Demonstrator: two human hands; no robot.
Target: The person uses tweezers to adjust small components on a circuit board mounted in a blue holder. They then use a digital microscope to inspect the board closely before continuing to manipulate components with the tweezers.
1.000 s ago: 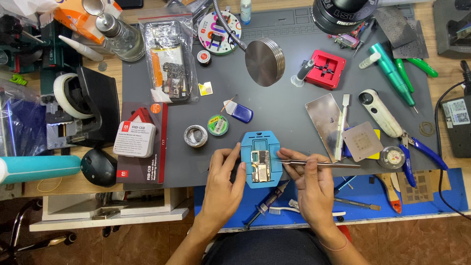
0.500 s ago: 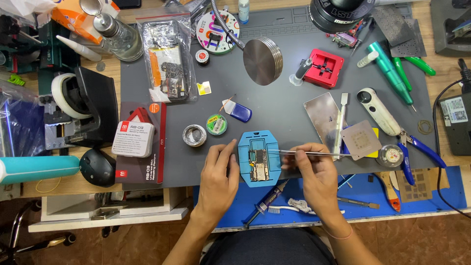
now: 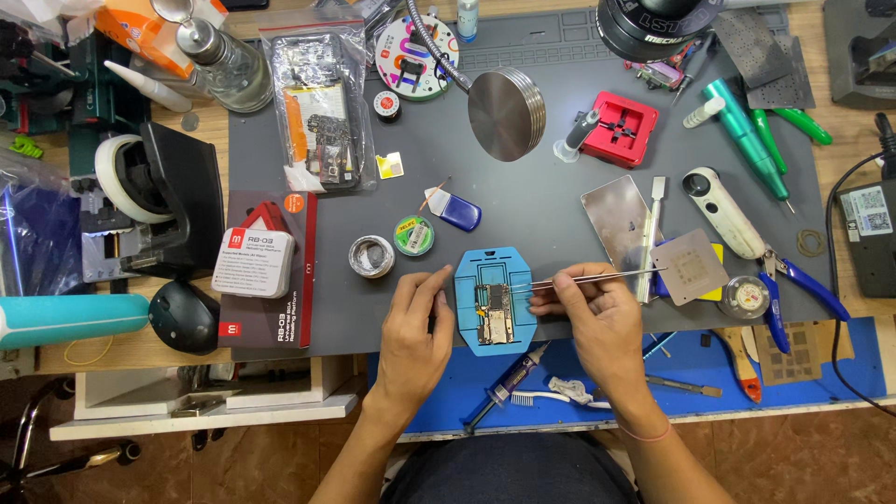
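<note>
Tweezers (image 3: pixel 597 276) tips too small to tell grip; circuit board (image 3: pixel 493 314) detail unreadable; forearms cut by bottom edge.

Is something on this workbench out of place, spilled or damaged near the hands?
Nothing stands out. The circuit board sits squarely in the blue holder; the left hand steadies it, the right hand holds tweezers. Tools lie scattered, none spilled.

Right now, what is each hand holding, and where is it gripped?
Right hand pinches metal tweezers near the tip end. Left hand holds nothing, resting beside the blue holder.
</note>
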